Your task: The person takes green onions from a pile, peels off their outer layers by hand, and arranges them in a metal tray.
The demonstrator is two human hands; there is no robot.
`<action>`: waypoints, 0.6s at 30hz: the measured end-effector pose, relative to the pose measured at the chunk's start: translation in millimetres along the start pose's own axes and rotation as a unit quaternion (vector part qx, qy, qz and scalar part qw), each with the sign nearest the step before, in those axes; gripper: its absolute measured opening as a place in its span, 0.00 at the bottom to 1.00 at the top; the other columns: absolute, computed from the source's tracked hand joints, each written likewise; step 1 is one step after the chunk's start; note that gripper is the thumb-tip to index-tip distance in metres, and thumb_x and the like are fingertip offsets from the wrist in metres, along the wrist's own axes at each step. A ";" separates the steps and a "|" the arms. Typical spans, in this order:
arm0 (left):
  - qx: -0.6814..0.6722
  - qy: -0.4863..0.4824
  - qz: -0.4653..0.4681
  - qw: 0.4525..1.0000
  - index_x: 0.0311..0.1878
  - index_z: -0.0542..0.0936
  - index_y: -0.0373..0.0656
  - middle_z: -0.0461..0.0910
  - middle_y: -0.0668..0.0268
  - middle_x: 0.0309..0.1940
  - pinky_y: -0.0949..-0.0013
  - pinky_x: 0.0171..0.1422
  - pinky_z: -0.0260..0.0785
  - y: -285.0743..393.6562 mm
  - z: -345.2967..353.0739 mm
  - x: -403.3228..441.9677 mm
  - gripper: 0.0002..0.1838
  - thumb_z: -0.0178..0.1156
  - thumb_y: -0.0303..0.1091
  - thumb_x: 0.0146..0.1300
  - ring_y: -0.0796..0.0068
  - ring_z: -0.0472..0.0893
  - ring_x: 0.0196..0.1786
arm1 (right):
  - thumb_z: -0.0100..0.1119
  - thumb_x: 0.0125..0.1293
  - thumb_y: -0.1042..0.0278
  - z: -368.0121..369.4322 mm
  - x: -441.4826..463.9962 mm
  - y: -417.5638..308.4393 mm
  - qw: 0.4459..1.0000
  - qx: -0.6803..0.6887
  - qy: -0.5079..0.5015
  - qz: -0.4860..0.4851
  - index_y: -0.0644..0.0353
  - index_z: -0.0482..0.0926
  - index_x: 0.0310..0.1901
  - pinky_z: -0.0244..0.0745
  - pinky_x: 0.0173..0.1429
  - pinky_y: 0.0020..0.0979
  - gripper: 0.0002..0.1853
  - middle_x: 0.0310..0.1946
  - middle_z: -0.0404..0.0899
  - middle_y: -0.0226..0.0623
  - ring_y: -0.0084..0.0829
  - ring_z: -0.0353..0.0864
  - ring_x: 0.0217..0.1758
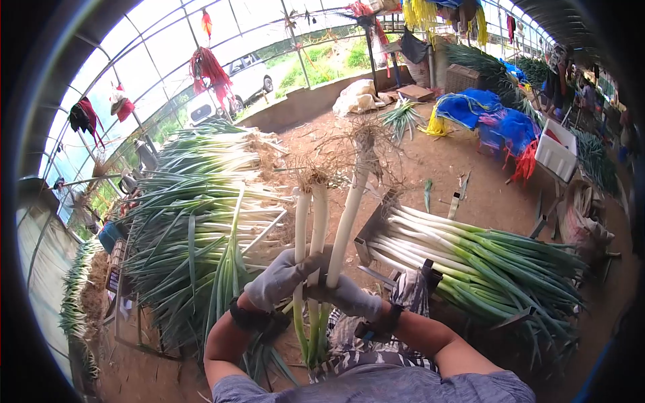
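My left hand [277, 281], in a grey glove, is closed around two long green onions [318, 225], held upright in front of me with their roots at the top. My right hand [351, 297], also gloved, is closed on a thicker green onion [349, 218] that leans to the right. Its rooty top is brown and tangled. The two hands touch each other at the stalks. Below them, green leaves hang down over my lap. The fingers of the right hand are partly hidden behind the stalks.
A large heap of rooted green onions [195, 221] lies on my left. On my right, cleaner white-stalked green onions [470, 252] rest in a metal frame [371, 232]. Blue netting [480, 111], a white crate [556, 149] and a pale sack [356, 98] stand farther off on the dirt floor.
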State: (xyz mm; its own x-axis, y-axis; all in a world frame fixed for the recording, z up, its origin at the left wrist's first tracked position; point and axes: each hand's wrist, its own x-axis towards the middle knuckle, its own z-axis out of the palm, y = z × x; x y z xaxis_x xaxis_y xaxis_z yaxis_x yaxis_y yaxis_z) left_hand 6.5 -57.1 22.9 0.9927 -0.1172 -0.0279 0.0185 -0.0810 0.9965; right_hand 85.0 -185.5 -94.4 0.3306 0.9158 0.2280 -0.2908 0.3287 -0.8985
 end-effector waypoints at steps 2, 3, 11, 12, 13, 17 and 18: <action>0.013 0.038 0.000 0.999 0.58 0.73 0.34 0.78 0.64 0.45 0.72 0.52 0.70 5.7 4.3 2.2 0.30 0.53 0.54 0.67 0.77 0.76 0.47 | 0.58 0.67 0.61 -7.8 2.5 6.0 0.998 -0.033 -0.044 0.035 0.62 0.75 0.53 0.71 0.56 0.28 0.17 0.46 0.78 0.34 0.24 0.76 0.50; 0.007 0.059 -0.004 0.998 0.57 0.74 0.35 0.78 0.64 0.45 0.72 0.51 0.70 9.7 5.6 4.2 0.30 0.53 0.55 0.67 0.77 0.77 0.46 | 0.58 0.68 0.59 -10.7 3.1 8.4 0.995 -0.049 -0.066 0.054 0.62 0.75 0.53 0.71 0.56 0.29 0.18 0.47 0.78 0.35 0.24 0.75 0.51; -0.012 0.039 -0.012 0.999 0.50 0.76 0.33 0.79 0.62 0.40 0.70 0.50 0.72 40.6 17.5 14.2 0.31 0.54 0.58 0.65 0.74 0.79 0.45 | 0.54 0.68 0.47 -17.1 12.3 15.9 0.943 -0.186 -0.266 0.072 0.62 0.72 0.56 0.69 0.57 0.30 0.26 0.48 0.75 0.35 0.26 0.72 0.53; -0.011 0.028 -0.017 0.999 0.50 0.76 0.33 0.79 0.62 0.40 0.70 0.50 0.72 37.3 15.4 16.9 0.31 0.54 0.58 0.65 0.73 0.79 0.44 | 0.54 0.68 0.48 -18.0 14.1 14.8 0.940 -0.193 -0.274 0.070 0.62 0.72 0.57 0.69 0.56 0.30 0.26 0.48 0.75 0.35 0.26 0.72 0.53; -0.005 0.033 -0.013 0.999 0.48 0.76 0.34 0.79 0.62 0.39 0.70 0.48 0.72 33.6 14.2 19.6 0.30 0.54 0.58 0.65 0.74 0.79 0.43 | 0.54 0.68 0.48 -19.8 16.2 11.3 0.941 -0.192 -0.272 0.066 0.62 0.72 0.57 0.69 0.56 0.30 0.26 0.48 0.75 0.34 0.26 0.72 0.53; -0.017 0.081 -0.016 0.996 0.48 0.77 0.37 0.80 0.64 0.38 0.71 0.45 0.71 26.4 11.3 19.7 0.25 0.54 0.54 0.67 0.75 0.78 0.40 | 0.50 0.71 0.50 -38.0 25.5 -13.0 0.994 -0.036 -0.100 -0.035 0.63 0.70 0.59 0.70 0.55 0.30 0.25 0.46 0.75 0.33 0.25 0.72 0.52; -0.007 0.099 -0.014 0.995 0.48 0.76 0.37 0.80 0.65 0.37 0.71 0.45 0.71 17.9 8.6 19.4 0.24 0.54 0.53 0.67 0.76 0.79 0.40 | 0.49 0.71 0.51 -47.1 29.8 -25.2 0.996 0.013 -0.035 -0.079 0.64 0.69 0.60 0.70 0.55 0.30 0.25 0.46 0.75 0.33 0.24 0.72 0.51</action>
State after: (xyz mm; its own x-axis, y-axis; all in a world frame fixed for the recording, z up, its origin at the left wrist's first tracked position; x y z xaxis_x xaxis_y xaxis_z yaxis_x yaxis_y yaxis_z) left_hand 25.1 -69.4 39.5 0.9958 0.0822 -0.0411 0.0466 -0.0666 0.9967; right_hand 144.5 -177.4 -82.7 0.3109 0.8655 0.3929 -0.2625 0.4754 -0.8397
